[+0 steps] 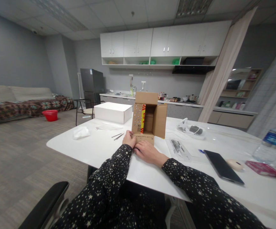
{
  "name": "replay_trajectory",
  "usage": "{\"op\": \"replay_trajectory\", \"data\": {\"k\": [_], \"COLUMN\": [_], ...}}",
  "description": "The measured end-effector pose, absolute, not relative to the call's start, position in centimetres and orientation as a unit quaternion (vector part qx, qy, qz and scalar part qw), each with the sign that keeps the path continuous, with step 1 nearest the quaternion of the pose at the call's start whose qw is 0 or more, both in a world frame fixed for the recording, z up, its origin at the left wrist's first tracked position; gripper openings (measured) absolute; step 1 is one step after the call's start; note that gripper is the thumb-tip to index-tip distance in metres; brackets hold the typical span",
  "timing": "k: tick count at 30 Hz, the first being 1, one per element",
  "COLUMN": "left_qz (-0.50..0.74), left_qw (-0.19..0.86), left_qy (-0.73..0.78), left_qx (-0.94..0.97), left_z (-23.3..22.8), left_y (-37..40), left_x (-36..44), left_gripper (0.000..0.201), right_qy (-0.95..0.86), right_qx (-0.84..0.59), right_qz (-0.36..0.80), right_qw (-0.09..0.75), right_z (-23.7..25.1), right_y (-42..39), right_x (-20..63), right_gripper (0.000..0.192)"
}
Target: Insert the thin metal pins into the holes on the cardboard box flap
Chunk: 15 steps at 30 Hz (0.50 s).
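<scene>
On the white table, close to its near edge, a small cardboard box lies on its side with its open mouth facing the person and its four flaps spread. A strip of red-and-yellow tape runs down its left flap; the print on it is too small to read, and so are the rows of dots on the flaps. The left hand rests at the box's lower left corner, fingers curled against the bottom flap's edge, holding nothing else. The right hand lies palm down, fingers loosely extended, fingertips touching the bottom flap.

At 10 o'clock from the box sits a closed white box; at 9 o'clock lie a crumpled white tissue and two thin metal sticks. At 3 o'clock are a white cable bundle and a clear packet with unreadable black print. Further right lie a dark phone, a pink packet and a water bottle whose blue label cannot be read.
</scene>
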<state>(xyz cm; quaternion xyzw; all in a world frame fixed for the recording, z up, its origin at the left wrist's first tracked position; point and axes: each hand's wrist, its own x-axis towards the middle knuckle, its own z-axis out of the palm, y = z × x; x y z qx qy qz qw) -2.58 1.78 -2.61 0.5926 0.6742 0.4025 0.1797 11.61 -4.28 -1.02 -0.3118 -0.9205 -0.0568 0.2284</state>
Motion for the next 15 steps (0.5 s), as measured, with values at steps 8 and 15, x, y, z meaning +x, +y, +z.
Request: {"op": "replay_trajectory", "data": {"k": [8,15], "left_qz": [0.409,0.414], "left_qw": [0.180,0.189], "left_qy": [0.673,0.656], "left_qx": [0.589,0.602], "left_z": [-2.78,-2.69], "left_y": [1.88,1.65], "left_x": [-2.61,-2.85], "left_gripper": [0.018,0.020], "right_qy": [-0.915,-0.918], "right_qx": [-0.329,-0.310], "right_qz": [-0.047,-0.024], "right_qw": [0.230,0.246], "right_z": [-0.84,-0.77], "right_y": [-4.45,-4.57], "right_x": [11.58,11.64], "right_gripper": [0.016,0.012]}}
